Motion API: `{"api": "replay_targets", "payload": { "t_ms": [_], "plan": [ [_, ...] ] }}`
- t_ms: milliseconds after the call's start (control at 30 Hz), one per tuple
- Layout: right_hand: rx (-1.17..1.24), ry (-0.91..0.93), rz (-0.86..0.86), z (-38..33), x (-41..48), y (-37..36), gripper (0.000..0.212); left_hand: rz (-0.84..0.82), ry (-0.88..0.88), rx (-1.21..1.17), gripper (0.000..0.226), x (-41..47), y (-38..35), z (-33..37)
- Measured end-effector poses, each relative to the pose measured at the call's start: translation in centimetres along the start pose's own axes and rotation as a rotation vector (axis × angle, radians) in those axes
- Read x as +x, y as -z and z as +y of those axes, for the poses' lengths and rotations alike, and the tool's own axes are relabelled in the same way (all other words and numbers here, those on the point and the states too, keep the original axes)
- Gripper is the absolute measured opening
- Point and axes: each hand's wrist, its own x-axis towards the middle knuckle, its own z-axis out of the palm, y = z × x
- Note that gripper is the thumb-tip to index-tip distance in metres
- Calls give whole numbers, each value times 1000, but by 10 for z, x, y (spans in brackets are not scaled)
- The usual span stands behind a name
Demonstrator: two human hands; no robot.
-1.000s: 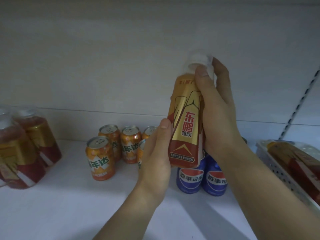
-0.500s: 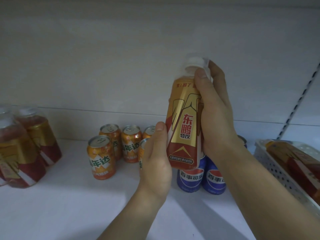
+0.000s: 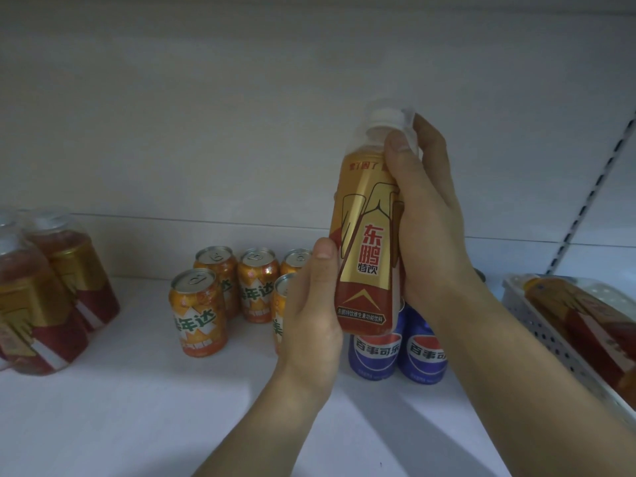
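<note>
We hold a bottle (image 3: 364, 256) up in the air w/ both hands, clear of the shelf (image 3: 137, 407) & in front of the white back wall. It stands nearly upright, top leaning a bit to the right, gold & red label facing us, white cap (image 3: 387, 117) on top.

L hand (image 3: 309, 315) grips the lower left side: thumb (image 3: 323, 249) lies up along the label edge, palm against the btm part; its fingers are behind the bottle, so we can't see them. R hand (image 3: 430, 228) is clamped on the right side, thumb pressed on the shoulder just under the neck, fingers curled round the back up near the cap.

Right below & behind the bottle's btm stand two blue cans (image 3: 375, 352), side by side on the shelf. To their left is a cluster of orange cans (image 3: 198, 311), one partly hidden by the L hand. Far left: similar bottles (image 3: 41, 304) standing together. Far right: a white perforated basket (image 3: 537, 325) w/ one more such bottle lying on its side in it.
</note>
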Motion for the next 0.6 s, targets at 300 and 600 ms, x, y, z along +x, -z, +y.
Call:
{"api": "replay_targets", "payload": {
  "t_ms": [300, 600],
  "plan": [
    [44, -83, -95, -11, 9, 12, 52, -64, -56, 41, 40, 1, 3, 5],
    [193, -163, -175, -23, 7, 18, 49, -321, 385, -248, 67, -6, 7, 13]
  ]
}}
